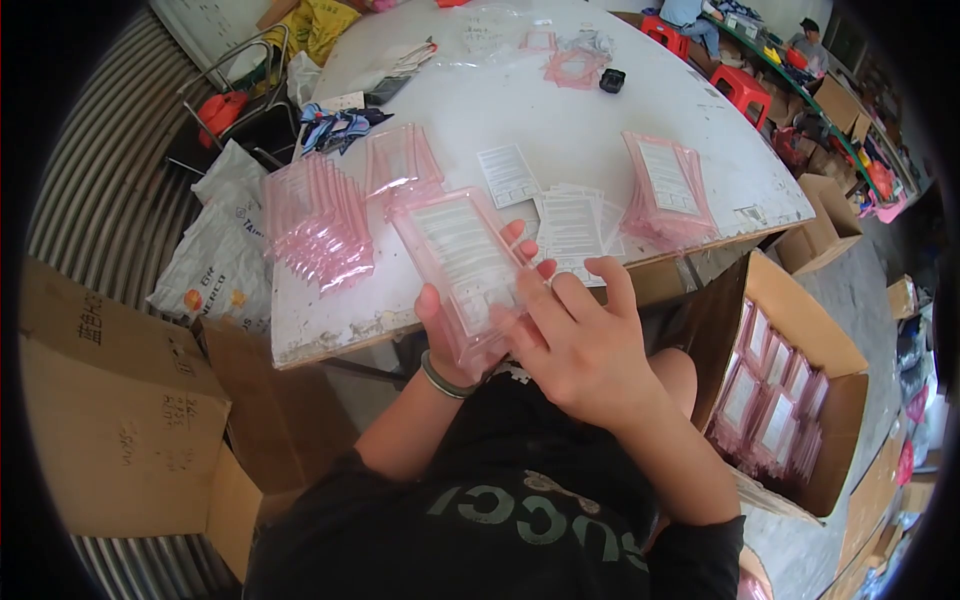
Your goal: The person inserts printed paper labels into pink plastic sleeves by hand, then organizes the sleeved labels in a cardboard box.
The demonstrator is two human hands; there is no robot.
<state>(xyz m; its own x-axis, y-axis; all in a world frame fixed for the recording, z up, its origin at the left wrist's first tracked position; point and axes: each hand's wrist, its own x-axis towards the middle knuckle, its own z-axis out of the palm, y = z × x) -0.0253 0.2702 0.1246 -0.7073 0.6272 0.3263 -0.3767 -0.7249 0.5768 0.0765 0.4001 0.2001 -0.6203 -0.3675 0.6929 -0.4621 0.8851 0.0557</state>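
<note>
A clear plastic pouch with pink edges point(462, 262) is tilted up in front of me, a printed card showing inside it. My left hand point(450, 340) supports it from below and behind, thumb on its left edge and fingertips coming round the right side. At the pouch's lower right, my right hand point(585, 335) pinches the edge with thumb and forefinger, its other fingers raised. Just behind lie loose printed cards point(570, 225) and a single card point(507, 175). Overlapping pink pouches point(318, 220) are spread on the left, with more pouches point(400, 160) beside them.
A stack of carded pouches point(668, 185) sits on the white table point(450, 115), right side. Below it, an open carton point(810, 345) holds many pouches. A black object point(612, 81) lies farther back. Cardboard boxes point(120, 400) stand left; people and red stools point(742, 92) are at back right.
</note>
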